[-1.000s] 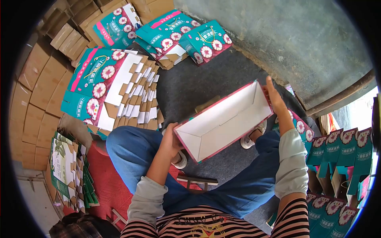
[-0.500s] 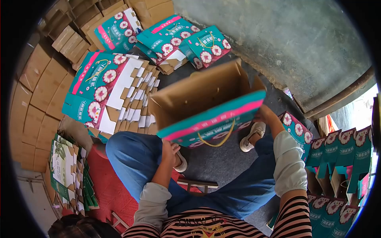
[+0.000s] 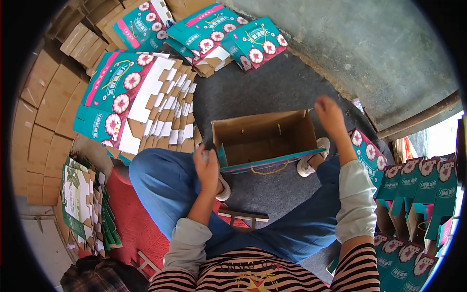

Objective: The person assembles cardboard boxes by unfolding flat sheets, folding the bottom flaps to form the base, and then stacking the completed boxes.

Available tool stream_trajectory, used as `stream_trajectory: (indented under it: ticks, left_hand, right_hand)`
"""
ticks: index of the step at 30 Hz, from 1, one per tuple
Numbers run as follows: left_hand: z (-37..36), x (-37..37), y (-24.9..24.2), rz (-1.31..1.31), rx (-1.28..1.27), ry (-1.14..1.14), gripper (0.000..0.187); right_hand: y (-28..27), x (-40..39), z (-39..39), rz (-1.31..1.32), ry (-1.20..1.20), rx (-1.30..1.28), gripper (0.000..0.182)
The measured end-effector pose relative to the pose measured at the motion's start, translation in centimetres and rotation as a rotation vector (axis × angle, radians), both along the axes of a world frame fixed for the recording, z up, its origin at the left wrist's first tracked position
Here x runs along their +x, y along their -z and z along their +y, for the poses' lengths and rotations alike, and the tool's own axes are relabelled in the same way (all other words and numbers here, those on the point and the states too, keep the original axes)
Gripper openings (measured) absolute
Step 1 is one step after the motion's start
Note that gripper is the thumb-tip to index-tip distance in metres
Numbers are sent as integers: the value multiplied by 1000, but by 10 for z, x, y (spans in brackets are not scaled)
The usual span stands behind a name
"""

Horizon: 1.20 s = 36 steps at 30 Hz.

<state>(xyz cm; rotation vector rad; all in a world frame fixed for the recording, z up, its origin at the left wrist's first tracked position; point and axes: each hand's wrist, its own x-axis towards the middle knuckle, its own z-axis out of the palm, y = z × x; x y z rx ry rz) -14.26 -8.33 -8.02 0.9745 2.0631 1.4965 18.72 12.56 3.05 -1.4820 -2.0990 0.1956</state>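
Observation:
An open-topped cardboard carton (image 3: 265,158) rests on the dark floor between my shoes, with bare brown inside walls and a teal and pink outside. A yellow cord handle (image 3: 270,171) hangs from its near side. Beside the carton's left end is my left hand (image 3: 207,169), thumb and fingers apart, nothing visible held. My right hand (image 3: 331,116) hovers just past the far right corner, its fingers curled in and nothing visible in them. It looks apart from the carton's rim.
Flat teal cartons (image 3: 109,95) lie in a fanned stack at left, with more printed cartons (image 3: 255,44) by the grey wall (image 3: 350,44). Brown boxes (image 3: 36,131) are piled far left. Several teal cartons (image 3: 418,187) stand at right. A small wooden stool (image 3: 243,215) is below me.
The carton has gone from tilted in both hands down to standing on the floor. Both hands have let go; the right rose toward the far corner, the left moved up slightly.

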Motion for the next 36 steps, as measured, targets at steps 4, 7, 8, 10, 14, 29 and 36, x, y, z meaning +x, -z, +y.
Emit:
stream_trajectory:
  ticks: [4, 7, 8, 10, 14, 29, 36]
  left_hand:
    - [-9, 2, -156, 210, 364, 149, 52]
    - [-31, -7, -274, 350, 894, 419, 63]
    - [-38, -6, -306, 392, 1043, 481, 63]
    - [-56, -8, -350, 464, 1242, 589, 63]
    - [-78, -10, -386, 526, 1371, 654, 62]
    - [-116, -32, -394, 538, 1540, 593, 59]
    - [-123, -48, -395, 567, 1441, 548, 57]
  right_hand:
    - [-148, -55, -81, 529, -61, 255, 15]
    - [-222, -24, -162, 689, -642, 485, 33]
    - [-244, -22, -192, 650, -804, 478, 30]
    - [-273, -34, -233, 565, -980, 442, 26]
    - [-281, -41, -263, 490, -988, 533, 29]
    - [-313, -99, -282, 606, -1272, 464, 12]
    - [-305, -106, -284, 591, -1221, 501, 17]
